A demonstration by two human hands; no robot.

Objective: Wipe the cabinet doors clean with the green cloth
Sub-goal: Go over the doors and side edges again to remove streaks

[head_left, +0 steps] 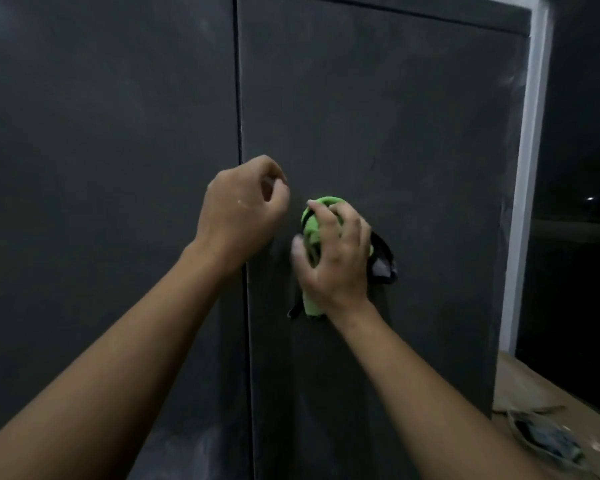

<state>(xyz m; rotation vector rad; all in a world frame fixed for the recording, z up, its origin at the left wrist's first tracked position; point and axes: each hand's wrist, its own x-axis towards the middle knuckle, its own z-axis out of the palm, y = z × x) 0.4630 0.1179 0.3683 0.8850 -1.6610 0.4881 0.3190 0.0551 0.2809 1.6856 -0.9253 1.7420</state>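
Two dark grey cabinet doors fill the view, the left door (108, 168) and the right door (395, 133), split by a thin vertical gap. My right hand (336, 258) presses a bunched green cloth (312, 233) with black edging flat against the right door, near its left edge. The cloth shows above my fingers and hangs out below my palm. My left hand (243, 213) hovers just left of the cloth, over the gap, with its fingers curled in and nothing in them.
A white frame strip (527, 174) runs down the right edge of the cabinet. Beyond it the room is dark. Low at the right lies a pale cardboard-like surface (520, 386) with a small dark tray of bits (544, 441).
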